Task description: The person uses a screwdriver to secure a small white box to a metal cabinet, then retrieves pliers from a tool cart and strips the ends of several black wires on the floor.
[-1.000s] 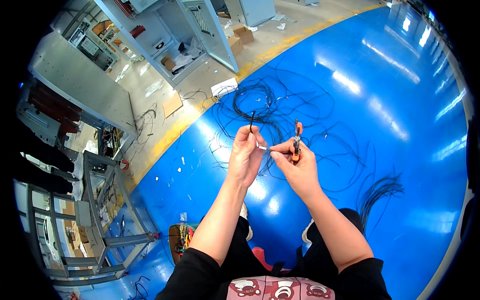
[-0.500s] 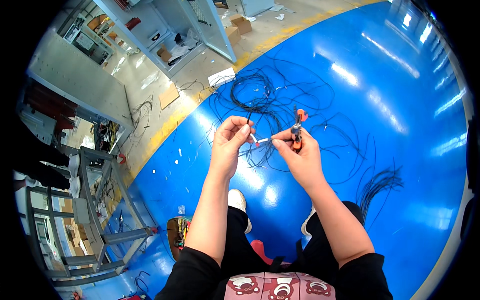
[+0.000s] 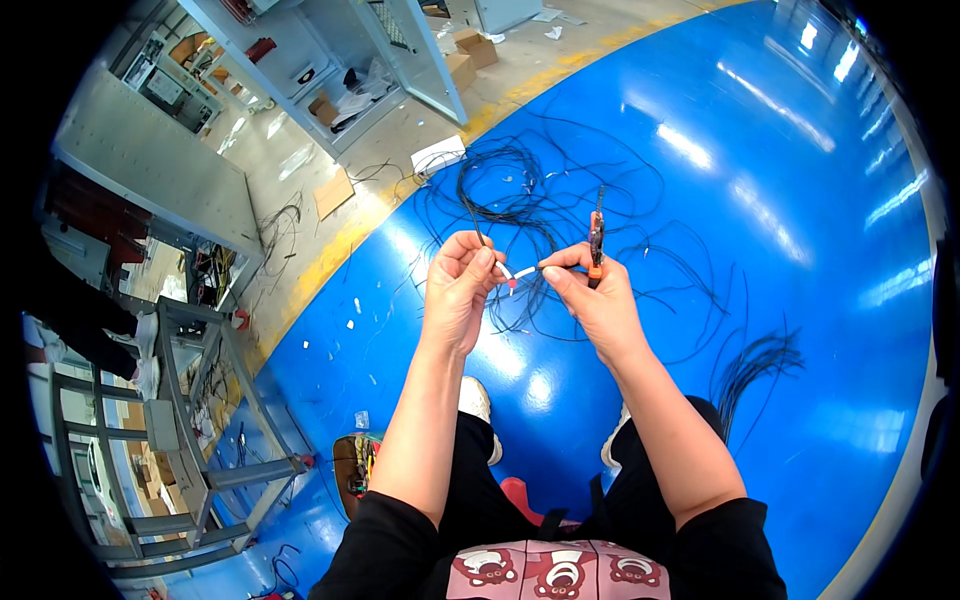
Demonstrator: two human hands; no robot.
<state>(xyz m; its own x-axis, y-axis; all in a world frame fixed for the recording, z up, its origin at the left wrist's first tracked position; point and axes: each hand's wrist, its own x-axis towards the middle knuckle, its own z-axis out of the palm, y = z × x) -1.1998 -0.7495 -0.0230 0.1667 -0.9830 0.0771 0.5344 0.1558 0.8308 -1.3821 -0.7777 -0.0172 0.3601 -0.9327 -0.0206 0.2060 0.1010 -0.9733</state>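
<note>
Shiny blue floor (image 3: 800, 330) all around, with a yellow line (image 3: 340, 245) along its edge and grey concrete past that. Spread out on the blue floor, a messy pile of thin black wires (image 3: 520, 190) — right under the hands, a bit farther from the body. Another small bunch of black wires (image 3: 755, 365) on the floor to the right of the pile.

Held up above the wire pile: left hand (image 3: 458, 295), fingers (image 3: 487, 258) pinched shut on a black wire (image 3: 476, 222), close to its end, probably to keep the end steady. Wire trailing up and away from that hand toward the pile. At the wire's tip, a small white sleeve with a bit of red (image 3: 510, 276), sitting between the two hands.

Right hand (image 3: 598, 300) just beside it, thumb and first finger pinched on the other end of that small piece — looks like pushing or turning it onto the wire. Same hand also wrapped around an orange and black hand tool (image 3: 596, 240), pointing up and away, likely tucked there to stay ready while the fingertips do the small job.

Grey metal cabinets (image 3: 330, 60) and cardboard boxes (image 3: 470, 50) far past the pile, on the concrete. Metal frame rack (image 3: 190, 420) well off to the left of the pile.
</note>
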